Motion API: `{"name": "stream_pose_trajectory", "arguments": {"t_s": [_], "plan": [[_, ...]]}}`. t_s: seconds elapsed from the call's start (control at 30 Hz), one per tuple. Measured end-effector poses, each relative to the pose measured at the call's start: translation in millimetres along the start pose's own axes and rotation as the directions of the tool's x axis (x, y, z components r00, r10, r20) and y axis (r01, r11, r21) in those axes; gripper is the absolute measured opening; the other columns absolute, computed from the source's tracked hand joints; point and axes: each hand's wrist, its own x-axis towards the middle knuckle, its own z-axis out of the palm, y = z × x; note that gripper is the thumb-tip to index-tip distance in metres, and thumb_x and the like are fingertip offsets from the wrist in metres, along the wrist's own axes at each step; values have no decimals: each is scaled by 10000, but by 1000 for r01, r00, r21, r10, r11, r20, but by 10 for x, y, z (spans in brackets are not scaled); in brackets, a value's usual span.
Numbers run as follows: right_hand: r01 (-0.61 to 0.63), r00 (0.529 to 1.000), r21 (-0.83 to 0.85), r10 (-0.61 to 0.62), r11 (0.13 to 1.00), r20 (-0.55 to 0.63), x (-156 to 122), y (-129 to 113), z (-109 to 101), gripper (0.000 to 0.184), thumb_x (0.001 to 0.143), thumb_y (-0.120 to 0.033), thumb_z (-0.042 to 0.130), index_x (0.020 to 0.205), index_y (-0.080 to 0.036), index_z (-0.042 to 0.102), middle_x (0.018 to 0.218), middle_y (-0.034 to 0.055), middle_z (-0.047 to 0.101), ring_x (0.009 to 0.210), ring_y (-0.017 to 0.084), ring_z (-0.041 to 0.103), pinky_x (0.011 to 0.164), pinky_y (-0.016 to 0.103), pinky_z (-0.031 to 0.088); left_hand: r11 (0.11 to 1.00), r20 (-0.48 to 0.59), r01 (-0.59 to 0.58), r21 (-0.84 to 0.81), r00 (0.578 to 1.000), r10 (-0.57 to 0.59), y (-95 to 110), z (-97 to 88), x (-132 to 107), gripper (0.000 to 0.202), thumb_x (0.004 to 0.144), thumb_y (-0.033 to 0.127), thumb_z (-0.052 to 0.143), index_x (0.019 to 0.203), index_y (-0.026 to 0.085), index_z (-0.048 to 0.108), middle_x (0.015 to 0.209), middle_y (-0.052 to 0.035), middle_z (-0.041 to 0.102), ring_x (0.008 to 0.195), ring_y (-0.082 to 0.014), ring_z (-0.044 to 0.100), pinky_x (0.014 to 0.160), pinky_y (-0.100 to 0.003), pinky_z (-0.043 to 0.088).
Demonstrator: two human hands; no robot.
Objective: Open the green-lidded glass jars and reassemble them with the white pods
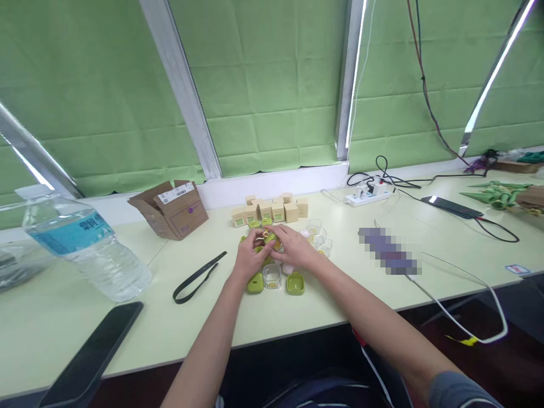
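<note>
My left hand (pixel 250 253) and my right hand (pixel 293 247) meet over a cluster of small parts on the table. Between their fingertips is a small green plastic piece (pixel 269 238), partly covered by the fingers; its exact kind is unclear. Just in front of the hands lie a rounded green case (pixel 255 283), a clear square cup (pixel 272 276) and an open green square case (pixel 295 283). More clear cups (pixel 316 232) stand beyond my right hand. Other green and yellow parts are half hidden under both hands.
Several small cardboard boxes (pixel 291 212) stand behind the parts. An open carton (pixel 174 209), a water bottle (pixel 85 243), a black strap (pixel 198 280) and a dark phone (pixel 96 351) are to the left. On the right are a power strip (pixel 369 196) and a charging phone (pixel 451 207).
</note>
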Motion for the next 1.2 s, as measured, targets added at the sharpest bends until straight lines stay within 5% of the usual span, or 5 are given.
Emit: {"name": "stream_pose_trajectory", "arguments": {"t_s": [0.23, 0.37, 0.5, 0.9, 1.2], "plan": [[42, 994, 87, -33, 995, -99, 5, 108, -18, 605, 831, -253, 658, 1395, -245, 441, 1294, 91, 589, 1212, 246, 549, 1008, 424, 480, 975, -34, -12, 222, 999, 20, -49, -35, 28, 307, 916, 441, 509, 755, 188, 572, 716, 2, 607, 681, -138, 559, 689, -259, 450], [39, 991, 112, -24, 993, -133, -2, 154, -31, 565, 814, -206, 667, 1351, -274, 504, 1307, 79, 539, 1211, 231, 542, 998, 399, 493, 981, -21, 10, 192, 1000, -6, -14, -46, 17, 309, 941, 441, 459, 825, 187, 591, 776, -11, 643, 709, -147, 589, 698, -261, 454], [14, 999, 76, -11, 997, -34, -16, 163, -26, 650, 774, -220, 726, 1377, -320, 504, 1302, 78, 483, 1131, 226, 577, 918, 380, 532, 986, -5, 5, 166, 1000, -5, -12, -39, 17, 264, 933, 442, 477, 922, 197, 573, 822, -9, 634, 738, -149, 598, 702, -258, 458], [101, 994, 98, -96, 990, -52, 3, 165, -12, 594, 800, -253, 706, 1364, -254, 521, 1306, 73, 596, 1204, 232, 559, 1016, 407, 485, 947, 15, 21, 319, 1000, -27, -52, -35, 24, 343, 958, 440, 393, 738, 200, 501, 657, 15, 556, 629, -145, 516, 633, -271, 386], [87, 995, 142, -80, 986, -51, 3, 118, -9, 575, 847, -368, 681, 1381, -255, 501, 1307, 85, 602, 1229, 245, 549, 1040, 441, 466, 931, -5, -29, 365, 999, 33, -91, -37, 24, 295, 970, 414, 378, 797, 212, 506, 671, 12, 561, 618, -149, 525, 632, -271, 387]]}}
